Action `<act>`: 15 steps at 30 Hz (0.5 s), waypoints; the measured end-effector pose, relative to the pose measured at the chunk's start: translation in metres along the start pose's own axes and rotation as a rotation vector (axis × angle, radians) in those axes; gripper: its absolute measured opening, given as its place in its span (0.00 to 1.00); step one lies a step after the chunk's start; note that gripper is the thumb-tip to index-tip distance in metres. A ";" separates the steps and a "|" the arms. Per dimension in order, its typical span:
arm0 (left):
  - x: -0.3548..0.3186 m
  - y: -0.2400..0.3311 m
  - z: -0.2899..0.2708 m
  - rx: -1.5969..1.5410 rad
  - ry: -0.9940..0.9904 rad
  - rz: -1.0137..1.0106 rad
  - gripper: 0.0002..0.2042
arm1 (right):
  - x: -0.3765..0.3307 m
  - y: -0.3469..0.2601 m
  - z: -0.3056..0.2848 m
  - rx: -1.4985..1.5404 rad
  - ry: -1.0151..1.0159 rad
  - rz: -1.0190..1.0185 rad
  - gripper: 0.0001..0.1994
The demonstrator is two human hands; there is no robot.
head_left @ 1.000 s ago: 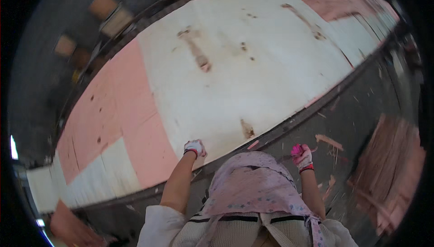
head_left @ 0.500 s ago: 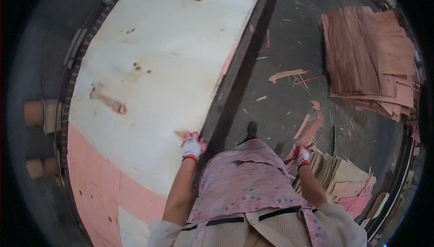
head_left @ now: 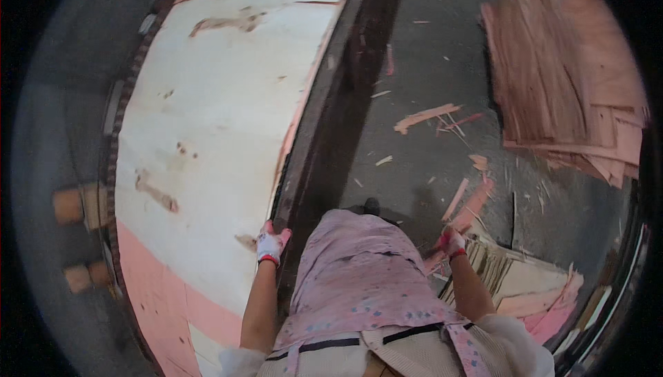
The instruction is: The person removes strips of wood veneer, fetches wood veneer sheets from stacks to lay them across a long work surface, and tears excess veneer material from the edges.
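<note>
A large pale veneer sheet (head_left: 214, 94) with brown knot marks lies on a long raised stack at my left. My left hand (head_left: 272, 243), in a white and pink glove with a red cuff, rests at the sheet's near right edge, its fingers apart. My right hand (head_left: 453, 242), gloved alike, hangs low on the other side of my pink apron (head_left: 366, 266). Its fingers are curled closed; whatever they hold is too small to make out. Just beyond it lie pink veneer strips (head_left: 474, 204), and beside it a pile of cut veneer pieces (head_left: 528, 277).
Pink veneer (head_left: 155, 273) covers the stack's near left part. A dark beam-like edge (head_left: 331, 149) runs along the stack's right side. Veneer scraps (head_left: 425, 118) litter the grey floor. A tall pile of reddish veneer sheets (head_left: 539, 66) stands at the far right.
The view has shifted, so the pale sheet appears further left. My left hand remains at its edge, slightly further along. My right hand stays low by the cut pieces, fingers still curled.
</note>
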State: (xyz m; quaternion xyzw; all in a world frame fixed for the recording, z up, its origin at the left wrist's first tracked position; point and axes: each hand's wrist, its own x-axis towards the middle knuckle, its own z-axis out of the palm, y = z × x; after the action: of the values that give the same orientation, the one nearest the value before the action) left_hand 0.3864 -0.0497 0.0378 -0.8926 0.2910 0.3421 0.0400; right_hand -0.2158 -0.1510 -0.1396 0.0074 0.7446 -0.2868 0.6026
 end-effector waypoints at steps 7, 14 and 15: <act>0.040 0.115 -0.039 -0.097 0.337 0.284 0.36 | 0.004 -0.085 0.088 0.129 -0.045 -0.075 0.09; 0.124 0.177 -0.052 0.096 0.773 0.191 0.35 | -0.006 -0.126 0.120 0.075 -0.175 -0.197 0.04; 0.128 0.176 -0.049 0.185 0.964 0.183 0.33 | -0.011 -0.131 0.121 0.050 -0.178 -0.186 0.04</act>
State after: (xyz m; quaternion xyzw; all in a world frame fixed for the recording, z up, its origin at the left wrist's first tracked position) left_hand 0.3951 -0.2717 0.0166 -0.9127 0.3827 -0.1344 -0.0503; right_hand -0.1514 -0.3095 -0.0880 -0.0721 0.6783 -0.3596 0.6367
